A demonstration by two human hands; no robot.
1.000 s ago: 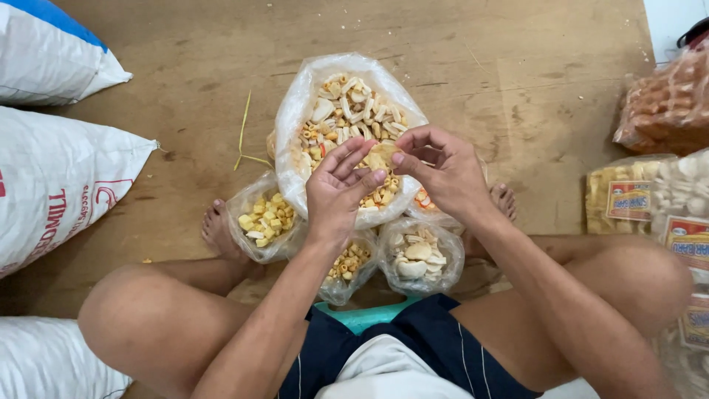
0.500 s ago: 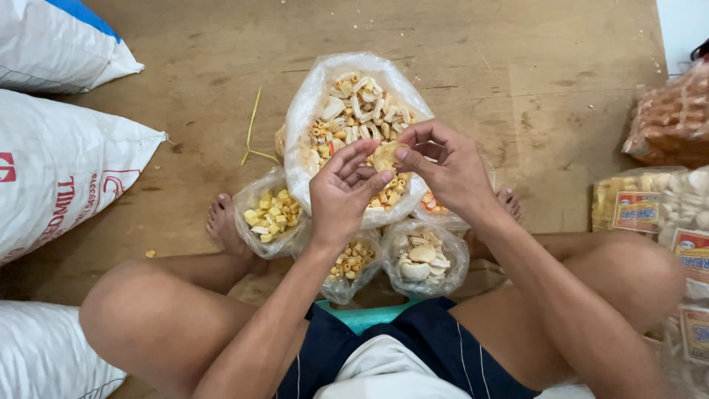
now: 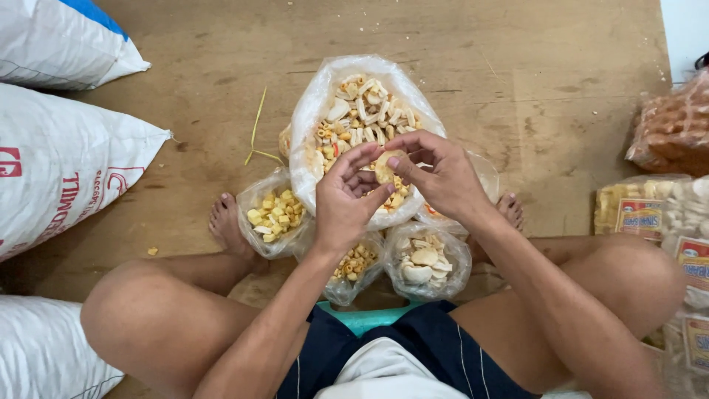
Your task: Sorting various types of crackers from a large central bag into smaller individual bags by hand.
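The wooden floor carries everything here. On the person's left lie big white woven sacks with red print, and on the right a heap of small sealed snack packets with a bag of orange-brown crackers above them.

In the middle, between the bare feet, stands the large open clear plastic bag of mixed pale and yellow crackers. Smaller clear bags crowd around its near side: one with yellow cube pieces, one with small yellow rings, and one with round white chips.

Both hands meet over the near edge of the large bag. The left hand is turned palm up, with its fingers bent and partly apart. The right hand comes from the other side with its thumb and first fingers closed toward the same spot. Between them sits one round pale cracker piece – both hands seem to pinch it, though which one really bears it I cannot tell.

I judge the step in hand to be sorting – one piece is taken out of the mixed bag and examined. The next move calls for a light grip, because such a piece breaks easily, and for choosing the small bag of the same kind.
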